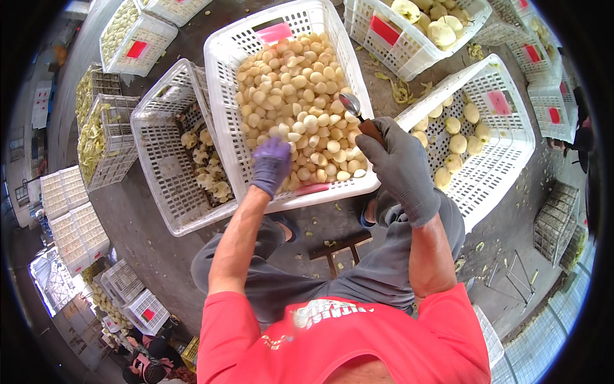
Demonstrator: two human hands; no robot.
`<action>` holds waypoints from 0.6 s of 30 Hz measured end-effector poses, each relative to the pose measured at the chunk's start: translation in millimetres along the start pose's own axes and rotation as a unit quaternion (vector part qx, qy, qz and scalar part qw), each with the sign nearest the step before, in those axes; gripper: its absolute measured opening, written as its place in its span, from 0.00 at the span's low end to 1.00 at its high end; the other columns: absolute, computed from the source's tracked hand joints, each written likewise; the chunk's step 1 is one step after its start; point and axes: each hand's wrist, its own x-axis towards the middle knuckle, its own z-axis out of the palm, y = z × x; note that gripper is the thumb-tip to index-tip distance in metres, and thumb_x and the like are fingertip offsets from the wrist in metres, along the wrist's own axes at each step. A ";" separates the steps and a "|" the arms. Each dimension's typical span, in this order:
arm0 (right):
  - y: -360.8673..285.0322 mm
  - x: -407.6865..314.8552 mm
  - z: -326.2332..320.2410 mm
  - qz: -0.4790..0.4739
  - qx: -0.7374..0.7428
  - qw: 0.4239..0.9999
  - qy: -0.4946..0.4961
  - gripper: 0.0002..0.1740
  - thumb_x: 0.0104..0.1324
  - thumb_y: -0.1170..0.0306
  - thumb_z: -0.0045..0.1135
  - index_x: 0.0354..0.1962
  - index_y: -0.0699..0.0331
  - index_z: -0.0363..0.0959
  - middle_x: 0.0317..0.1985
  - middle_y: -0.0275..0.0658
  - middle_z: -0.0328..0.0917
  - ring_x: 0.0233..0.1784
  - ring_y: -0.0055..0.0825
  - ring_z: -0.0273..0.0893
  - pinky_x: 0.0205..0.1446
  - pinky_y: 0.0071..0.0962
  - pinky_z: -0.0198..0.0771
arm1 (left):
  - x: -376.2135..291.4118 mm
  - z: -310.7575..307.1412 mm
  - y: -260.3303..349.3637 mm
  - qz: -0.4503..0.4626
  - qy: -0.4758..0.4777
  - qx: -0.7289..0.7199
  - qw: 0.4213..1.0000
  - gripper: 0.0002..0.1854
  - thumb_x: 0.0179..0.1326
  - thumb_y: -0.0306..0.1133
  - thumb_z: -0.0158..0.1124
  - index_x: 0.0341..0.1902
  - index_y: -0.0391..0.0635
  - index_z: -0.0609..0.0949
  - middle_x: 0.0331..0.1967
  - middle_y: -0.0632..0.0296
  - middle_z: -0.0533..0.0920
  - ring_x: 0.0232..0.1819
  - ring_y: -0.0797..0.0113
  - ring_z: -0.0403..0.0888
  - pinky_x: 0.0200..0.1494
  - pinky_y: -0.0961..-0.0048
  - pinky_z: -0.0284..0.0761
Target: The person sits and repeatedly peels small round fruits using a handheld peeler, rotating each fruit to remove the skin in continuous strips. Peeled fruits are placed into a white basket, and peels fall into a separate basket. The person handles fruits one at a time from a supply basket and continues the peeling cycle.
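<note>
My right hand (400,163) wears a grey knit glove and grips the brown handle (372,131) of a metal spoon (350,103). The spoon's bowl points away from me, over the right side of a white plastic crate (359,72). Many pale, peeled fruit halves (297,86) are heaped in this crate. My left hand (271,163), in a purple glove, is blurred over the near left part of the heap; whether its fingers hold anything cannot be seen. Whole peeled fruits (458,144) lie in the white crate (508,144) on the right.
A dirtier white crate (158,144) on the left holds fruit scraps (211,168). Another crate (407,62) of larger peeled fruit stands at the far right. Stacked crates (74,216) line the left. Peel strips (398,89) litter the floor. A person (148,365) is at lower left.
</note>
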 end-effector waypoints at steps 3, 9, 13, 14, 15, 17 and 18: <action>4.1 0.1 -3.3 -0.007 0.020 1.000 0.008 0.20 0.67 0.62 0.59 0.49 0.70 0.76 0.32 0.39 0.83 0.27 0.18 0.75 0.34 0.23 0.72 | 8.4 -12.6 -15.3 -0.031 0.060 -0.053 0.996 0.17 0.54 0.40 0.70 0.46 0.51 0.81 0.44 0.56 0.80 0.44 0.53 0.81 0.42 0.60 0.77; 6.9 3.9 -2.9 -0.002 0.017 1.000 -0.001 0.19 0.68 0.62 0.59 0.48 0.70 0.76 0.29 0.37 0.81 0.27 0.17 0.74 0.34 0.22 0.71 | 64.2 6.6 27.4 -0.074 -0.028 -0.071 0.994 0.23 0.58 0.48 0.68 0.53 0.49 0.80 0.38 0.53 0.82 0.40 0.51 0.82 0.43 0.58 0.77; 5.8 3.6 -6.1 0.012 0.009 1.000 -0.004 0.19 0.68 0.62 0.59 0.48 0.70 0.76 0.28 0.37 0.81 0.27 0.18 0.75 0.35 0.23 0.72 | 89.6 23.7 36.0 -0.085 -0.064 -0.029 0.994 0.20 0.56 0.49 0.68 0.47 0.52 0.79 0.37 0.56 0.81 0.40 0.54 0.82 0.39 0.56 0.77; 5.5 3.6 -6.5 0.007 -0.001 1.000 -0.004 0.19 0.68 0.62 0.59 0.48 0.70 0.76 0.28 0.37 0.81 0.27 0.19 0.75 0.35 0.24 0.72 | 90.6 26.2 35.5 -0.074 -0.069 -0.016 0.995 0.19 0.55 0.50 0.69 0.44 0.53 0.79 0.36 0.58 0.81 0.39 0.56 0.82 0.37 0.56 0.77; 5.4 3.9 -6.7 0.004 -0.002 1.000 -0.001 0.19 0.68 0.62 0.59 0.48 0.70 0.76 0.28 0.37 0.81 0.27 0.18 0.75 0.35 0.23 0.72 | 89.4 27.9 34.9 -0.067 -0.062 -0.015 0.996 0.19 0.54 0.49 0.70 0.43 0.53 0.79 0.38 0.57 0.80 0.40 0.56 0.82 0.37 0.56 0.77; 5.8 4.9 -5.9 -0.010 -0.008 1.000 0.008 0.19 0.68 0.63 0.59 0.47 0.71 0.76 0.28 0.36 0.81 0.26 0.18 0.74 0.34 0.23 0.71 | 83.2 30.1 34.7 -0.058 -0.055 -0.018 0.997 0.19 0.52 0.46 0.72 0.42 0.52 0.78 0.41 0.56 0.80 0.41 0.57 0.82 0.37 0.56 0.77; 6.3 5.5 -5.1 -0.006 0.009 1.000 0.001 0.19 0.68 0.63 0.59 0.47 0.71 0.75 0.28 0.36 0.80 0.26 0.18 0.74 0.34 0.23 0.71 | 80.4 31.0 35.3 -0.079 -0.073 -0.052 0.993 0.19 0.54 0.42 0.71 0.47 0.49 0.78 0.44 0.53 0.80 0.43 0.51 0.82 0.45 0.55 0.77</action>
